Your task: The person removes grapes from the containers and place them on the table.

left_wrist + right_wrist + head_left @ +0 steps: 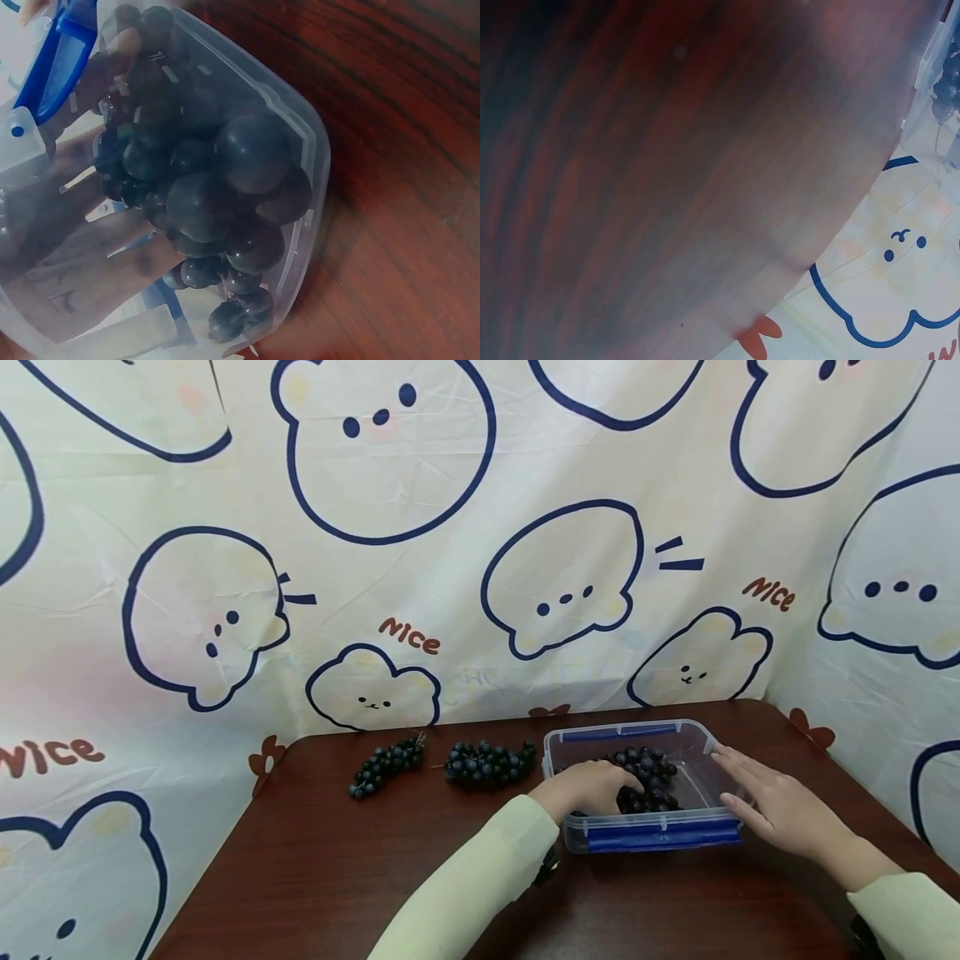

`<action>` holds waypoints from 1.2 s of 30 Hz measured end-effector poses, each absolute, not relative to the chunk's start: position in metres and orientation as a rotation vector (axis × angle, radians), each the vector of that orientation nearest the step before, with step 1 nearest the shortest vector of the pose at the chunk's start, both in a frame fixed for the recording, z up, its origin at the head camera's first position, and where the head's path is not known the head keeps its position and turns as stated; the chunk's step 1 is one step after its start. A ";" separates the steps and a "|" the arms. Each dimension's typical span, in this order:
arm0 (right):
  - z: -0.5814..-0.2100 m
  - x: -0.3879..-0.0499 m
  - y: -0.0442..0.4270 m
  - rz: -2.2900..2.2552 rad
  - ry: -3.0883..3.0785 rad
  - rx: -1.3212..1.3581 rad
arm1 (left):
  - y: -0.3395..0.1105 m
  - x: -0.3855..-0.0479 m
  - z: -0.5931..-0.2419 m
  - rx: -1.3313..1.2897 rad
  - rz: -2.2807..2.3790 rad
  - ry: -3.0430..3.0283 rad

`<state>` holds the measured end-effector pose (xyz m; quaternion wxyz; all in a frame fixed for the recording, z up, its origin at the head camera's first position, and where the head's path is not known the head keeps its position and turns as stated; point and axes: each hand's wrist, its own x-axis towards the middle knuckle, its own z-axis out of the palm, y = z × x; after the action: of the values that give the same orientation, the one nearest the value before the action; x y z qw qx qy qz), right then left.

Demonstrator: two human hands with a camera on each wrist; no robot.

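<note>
My left hand [588,787] reaches over the near left rim into a clear plastic box [652,837] with blue clips. Its fingers hold a bunch of dark grapes [651,772] inside. Through the box wall in the left wrist view, the fingers [142,259] lie against the grapes [199,206]; some fingertips are hidden behind them. My right hand [783,810] rests at the box's right side, fingers mostly straight, fingertips touching the rim. The right wrist view does not show that hand.
Left of the box, two more bunches of dark grapes [386,767] [487,764] lie on the brown wooden table [337,868]. Behind the table's far edge hangs a white cloth [450,593] printed with cartoon bears; it also covers the sides.
</note>
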<state>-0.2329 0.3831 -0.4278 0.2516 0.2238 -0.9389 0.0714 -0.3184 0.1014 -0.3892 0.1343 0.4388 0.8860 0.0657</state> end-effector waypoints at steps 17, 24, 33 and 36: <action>-0.425 -0.235 0.383 0.207 -2.550 0.635 | 0.113 -0.316 -0.392 1.191 -0.021 2.528; -0.428 -0.234 0.384 0.204 -2.552 0.629 | 0.114 -0.312 -0.395 1.215 -0.083 2.533; -0.427 -0.233 0.383 0.199 -2.550 0.617 | 0.118 -0.313 -0.399 1.265 -0.165 2.580; -0.427 -0.233 0.383 0.200 -2.549 0.610 | 0.118 -0.313 -0.399 1.264 -0.151 2.593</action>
<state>-0.2331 0.3826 -0.4265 0.2535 0.2244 -0.9381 0.0736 -0.3129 0.1182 -0.3993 0.1262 0.4340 0.8905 -0.0520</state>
